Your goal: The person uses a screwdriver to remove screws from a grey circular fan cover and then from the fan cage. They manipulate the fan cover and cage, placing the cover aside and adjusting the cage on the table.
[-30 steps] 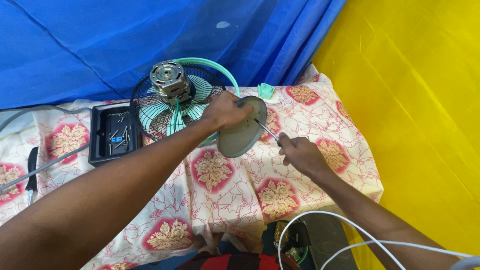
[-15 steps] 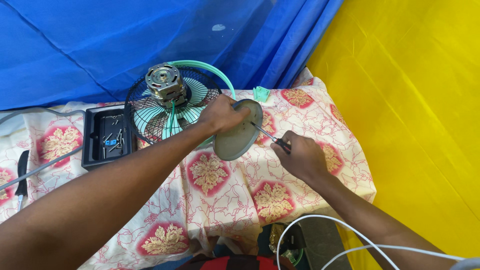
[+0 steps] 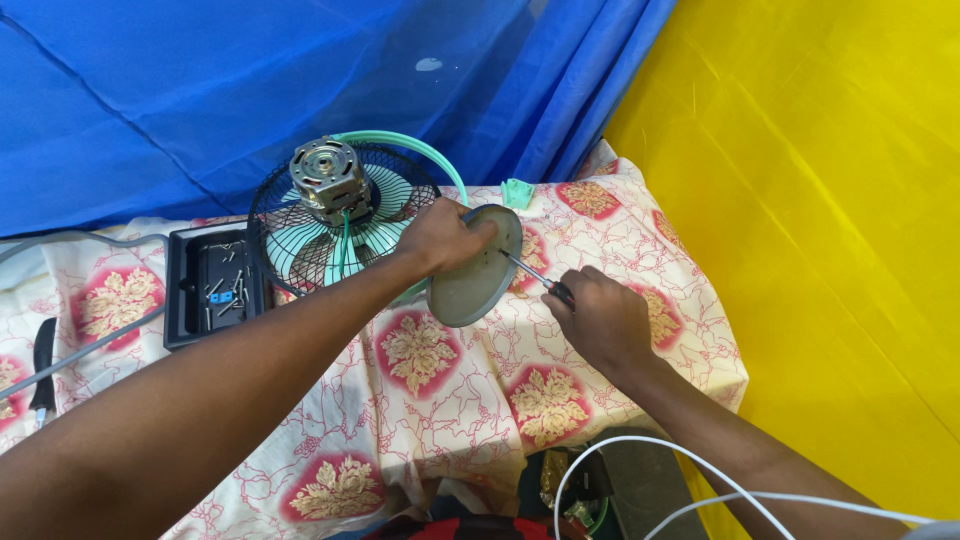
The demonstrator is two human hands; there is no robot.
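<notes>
Black plastic tray [image 3: 190, 300] w/ screws sits far left on floral cloth [image 3: 440, 400]. Next, black wire fan guard w/ metal motor [image 3: 335, 215]. Left hand [image 3: 440, 235] grips round grey disc base [image 3: 480, 268] at its rim, tilted, centre. Right hand [image 3: 598, 318] fisted round screwdriver [image 3: 530, 272], tip touching disc.

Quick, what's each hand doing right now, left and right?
Left hand: closed on the rim of the round grey base plate, holding it tilted.
Right hand: closed on a screwdriver, tip at the plate.

A floral cloth [image 3: 440, 400] covers the table. On it lie a fan [image 3: 340, 225], a black tray [image 3: 190, 300] and a green clip [image 3: 516, 193].
</notes>
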